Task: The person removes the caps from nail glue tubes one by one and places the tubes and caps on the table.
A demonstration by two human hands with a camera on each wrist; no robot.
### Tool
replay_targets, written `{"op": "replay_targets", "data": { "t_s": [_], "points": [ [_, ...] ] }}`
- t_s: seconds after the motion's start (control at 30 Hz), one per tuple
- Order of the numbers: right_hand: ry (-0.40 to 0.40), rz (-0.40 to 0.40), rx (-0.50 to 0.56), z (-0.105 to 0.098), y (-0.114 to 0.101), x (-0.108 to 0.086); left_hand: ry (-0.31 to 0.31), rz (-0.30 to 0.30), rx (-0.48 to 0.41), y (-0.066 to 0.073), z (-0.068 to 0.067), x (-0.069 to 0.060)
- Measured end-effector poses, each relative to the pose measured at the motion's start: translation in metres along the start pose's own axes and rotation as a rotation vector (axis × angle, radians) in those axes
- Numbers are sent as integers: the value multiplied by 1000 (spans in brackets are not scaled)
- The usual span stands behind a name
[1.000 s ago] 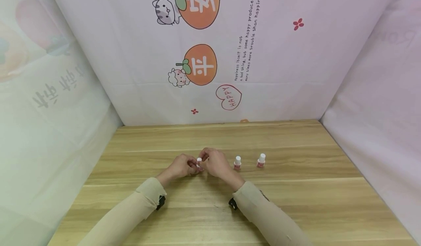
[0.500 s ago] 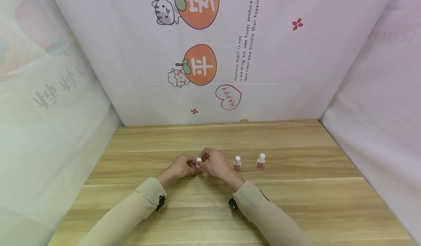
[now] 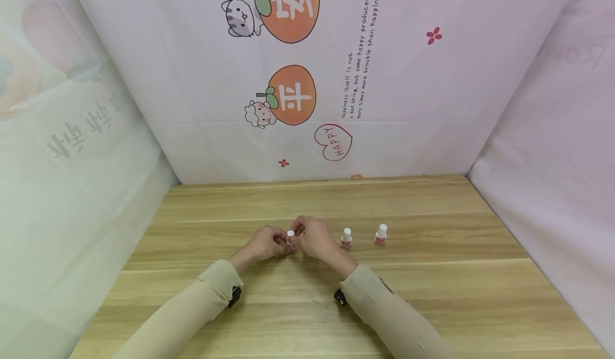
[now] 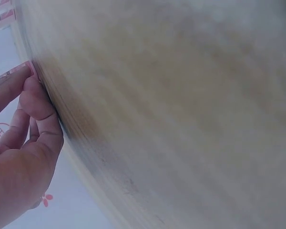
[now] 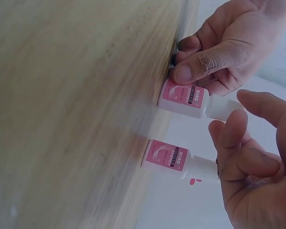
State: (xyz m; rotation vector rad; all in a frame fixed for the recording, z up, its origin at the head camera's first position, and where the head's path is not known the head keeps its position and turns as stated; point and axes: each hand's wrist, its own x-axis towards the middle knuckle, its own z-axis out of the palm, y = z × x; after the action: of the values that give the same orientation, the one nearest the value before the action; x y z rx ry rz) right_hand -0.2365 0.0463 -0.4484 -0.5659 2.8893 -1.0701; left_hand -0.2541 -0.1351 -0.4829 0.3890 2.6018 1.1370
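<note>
A small white nail glue bottle (image 5: 183, 99) with a pink label stands on the wooden table between the two hands. My left hand (image 3: 266, 242) holds its lower body between thumb and fingers, and the left wrist view shows a pink edge of the label (image 4: 32, 69) there. Around the white cap (image 5: 221, 107), the thumb and a finger of my right hand (image 3: 314, 237) close in a pinch; the exact contact is partly hidden. A second glue bottle (image 3: 346, 237) stands upright just right of the right hand. Farther right is a third glue bottle (image 3: 381, 234), also upright and capped.
The wood-grain table (image 3: 432, 295) is bordered by a printed white cloth (image 3: 394, 81) at the back and by cloth at both sides. A black wrist strap (image 3: 234, 296) shows at the left cuff and another strap (image 3: 340, 297) at the right.
Nothing moves noticeably: both hands stay at the same bottle, and the other two bottles remain in place. Only the head view shifts very slightly.
</note>
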Motion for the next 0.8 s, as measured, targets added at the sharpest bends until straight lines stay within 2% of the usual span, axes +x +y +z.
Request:
{"op": "replay_targets", "data": {
  "t_s": [0.4, 0.67, 0.8],
  "points": [
    [12, -6, 4, 2, 2, 2, 5, -11, 0, 1, 1, 0],
    [10, 10, 6, 2, 1, 2, 1, 2, 24, 0, -1, 0],
    [13, 0, -3, 1, 1, 2, 3, -6, 6, 1, 0, 0]
  ]
}}
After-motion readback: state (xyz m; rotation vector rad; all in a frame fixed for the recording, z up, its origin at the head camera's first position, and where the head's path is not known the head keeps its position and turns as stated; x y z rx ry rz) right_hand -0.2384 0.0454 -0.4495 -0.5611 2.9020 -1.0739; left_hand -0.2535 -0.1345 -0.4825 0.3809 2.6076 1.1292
